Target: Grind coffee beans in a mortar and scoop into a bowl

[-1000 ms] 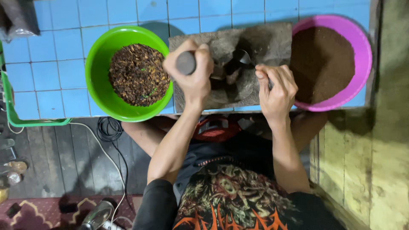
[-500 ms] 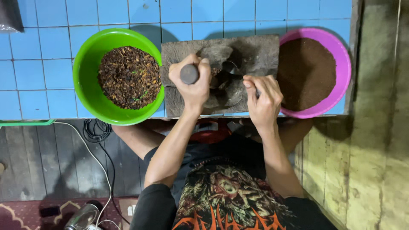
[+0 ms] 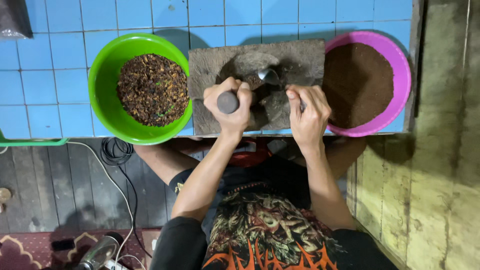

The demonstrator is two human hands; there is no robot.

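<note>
A grey stone grinding slab point(image 3: 210, 65) lies on the blue tiled ledge between two bowls. My left hand point(image 3: 235, 107) is wrapped around a stone pestle point(image 3: 228, 102), whose round end points up at me over the slab's near part. My right hand point(image 3: 309, 115) grips the handle of a metal spoon point(image 3: 268, 76); the spoon's bowl rests in the dark hollow at the slab's middle. A green bowl point(image 3: 102, 85) of coarse brown spice pieces stands to the left. To the right, a pink bowl point(image 3: 402, 80) holds fine brown powder.
The blue tiled ledge point(image 3: 45, 90) ends just below the bowls. Below it are a dark plank floor with a white cable point(image 3: 107, 180) and a black cable, and a metal object point(image 3: 97, 252) on a red mat. A wooden wall point(image 3: 445, 150) stands at the right.
My left hand has drawn the pestle toward the slab's near edge. My right hand and the spoon have shifted left toward the hollow. The view has moved a little.
</note>
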